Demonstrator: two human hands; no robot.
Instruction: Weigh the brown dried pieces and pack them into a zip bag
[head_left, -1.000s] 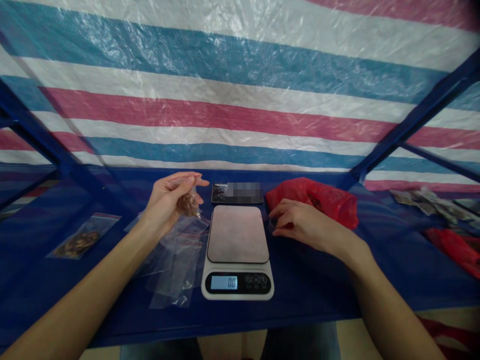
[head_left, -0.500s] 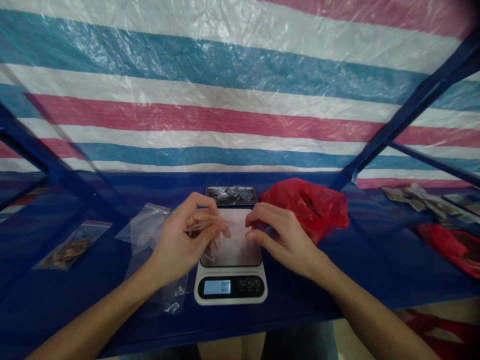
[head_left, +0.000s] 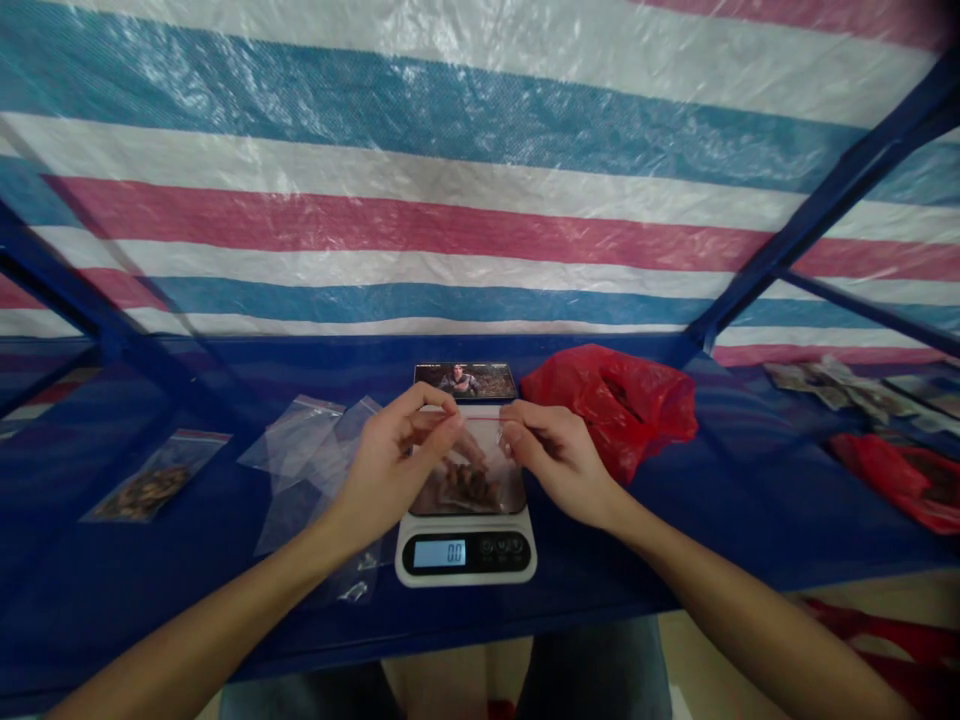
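Note:
Over the kitchen scale [head_left: 466, 578], a clear zip bag [head_left: 480, 440] hangs with brown dried pieces [head_left: 469, 486] low in it. My left hand [head_left: 397, 445] pinches the bag's top edge at its left corner. At the right corner, my right hand [head_left: 559, 455] pinches the same edge between thumb and fingers. A reddish zip line runs between the two hands. The scale's lit display [head_left: 440, 553] reads 0.0. Whether the bag touches the metal plate I cannot tell.
Flat clear bags [head_left: 300, 440] lie left of the scale, and a filled zip bag [head_left: 146, 490] lies farther left. Behind the scale is a phone [head_left: 465, 381] with its screen lit. A red plastic bag [head_left: 607, 400] stands right; another red bag [head_left: 904, 480] is farther right.
My right hand, empty and apart before, has taken the bag's other corner. The bag is now spread between both hands, its brown contents showing. The phone's picture has changed.

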